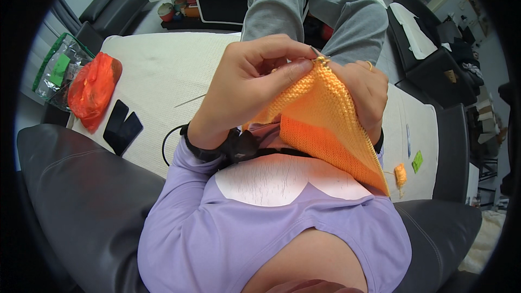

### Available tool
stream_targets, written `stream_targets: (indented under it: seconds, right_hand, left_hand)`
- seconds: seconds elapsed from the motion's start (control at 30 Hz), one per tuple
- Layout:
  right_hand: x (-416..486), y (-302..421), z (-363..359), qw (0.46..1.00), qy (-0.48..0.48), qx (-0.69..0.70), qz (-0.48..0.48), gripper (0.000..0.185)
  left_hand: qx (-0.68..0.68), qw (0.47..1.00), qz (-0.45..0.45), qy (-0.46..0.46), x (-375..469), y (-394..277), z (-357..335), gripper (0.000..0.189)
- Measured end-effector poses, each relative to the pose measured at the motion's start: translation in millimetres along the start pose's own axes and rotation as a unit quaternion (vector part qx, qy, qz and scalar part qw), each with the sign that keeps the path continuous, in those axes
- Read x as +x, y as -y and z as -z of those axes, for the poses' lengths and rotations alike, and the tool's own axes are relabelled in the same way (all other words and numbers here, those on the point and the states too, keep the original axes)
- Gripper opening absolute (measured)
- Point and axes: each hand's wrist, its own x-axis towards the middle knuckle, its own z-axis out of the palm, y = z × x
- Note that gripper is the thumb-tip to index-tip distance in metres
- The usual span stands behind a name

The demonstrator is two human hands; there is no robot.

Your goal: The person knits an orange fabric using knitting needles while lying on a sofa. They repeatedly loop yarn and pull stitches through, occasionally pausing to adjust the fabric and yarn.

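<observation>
An orange knitted piece (pixel 329 110) hangs between my hands, its lower corner reaching down over my lilac top at the right. My left hand (pixel 252 77) pinches the upper edge of the knitting between thumb and forefinger. A knitting needle (pixel 190 100) sticks out to the left from behind my left wrist. At the top edge, needle tips (pixel 315 51) meet beside several yellow-orange loops. My right hand (pixel 362 89) holds the other side of the work, with yellow yarn wrapped around one finger; its fingertips are partly hidden.
On the cream sofa cover lie two dark phones (pixel 122 126), an orange plastic bag (pixel 95 89) and a clear green-edged bag (pixel 61 73) at left. At right are a small yarn bundle (pixel 401 175), a green paper piece (pixel 417 161) and a thin pen-like item (pixel 408 140).
</observation>
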Motion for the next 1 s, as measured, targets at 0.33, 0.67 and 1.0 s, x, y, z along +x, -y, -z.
stream_targets:
  seconds: [0.33,0.67,1.0]
  right_hand:
    - [-6.7,9.3,5.5,0.997,-0.019,-0.038,-0.067,0.041]
    - [-4.8,11.6,-1.3,0.997,-0.053,0.038,-0.046,0.048]
    - [-1.9,12.5,1.0,0.999,-0.011,0.033,-0.028,0.048]
  left_hand:
    - [-0.004,1.000,0.017,-0.003,-2.7,-3.8,-1.2,0.016]
    - [-0.004,0.997,-0.014,-0.072,-3.6,2.5,-8.6,0.015]
    - [0.010,0.994,-0.020,-0.107,-6.2,1.6,-11.7,0.012]
